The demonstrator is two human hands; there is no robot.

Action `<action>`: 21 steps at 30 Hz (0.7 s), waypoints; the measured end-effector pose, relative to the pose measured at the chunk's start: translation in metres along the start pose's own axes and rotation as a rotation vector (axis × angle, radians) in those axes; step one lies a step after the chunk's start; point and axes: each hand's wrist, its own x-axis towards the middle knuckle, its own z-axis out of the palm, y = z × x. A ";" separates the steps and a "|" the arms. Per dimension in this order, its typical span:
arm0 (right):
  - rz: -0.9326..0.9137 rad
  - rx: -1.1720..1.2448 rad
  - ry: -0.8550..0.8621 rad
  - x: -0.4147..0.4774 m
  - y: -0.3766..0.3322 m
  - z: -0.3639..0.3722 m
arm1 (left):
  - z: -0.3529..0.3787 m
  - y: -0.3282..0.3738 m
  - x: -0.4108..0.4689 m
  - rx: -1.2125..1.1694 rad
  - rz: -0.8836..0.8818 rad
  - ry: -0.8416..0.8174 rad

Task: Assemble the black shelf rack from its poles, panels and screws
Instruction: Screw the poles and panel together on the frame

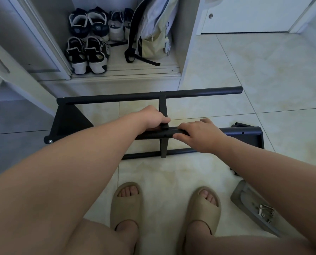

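Currently the half-built black metal shelf rack lies flat at 12 o'clock; left hand and right hand both clasp its near round black pole, likely steadying the flat crosspiece joint for screwing.

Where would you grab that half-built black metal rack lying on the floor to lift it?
Probably the round black middle pole, from above: it lies level, seemingly off the tiled floor, and is slim enough for fingers to wrap. The left hand grips it at the flat crossbar; the right hand holds it alongside.
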 end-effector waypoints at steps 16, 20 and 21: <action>-0.028 0.121 0.034 0.001 0.012 -0.002 | 0.004 0.004 0.012 -0.161 0.065 -0.027; -0.019 0.142 0.030 -0.001 0.012 -0.001 | 0.007 0.004 0.013 -0.130 0.075 -0.022; -0.018 0.140 0.034 0.000 0.012 -0.001 | 0.008 0.004 0.014 -0.126 0.076 -0.018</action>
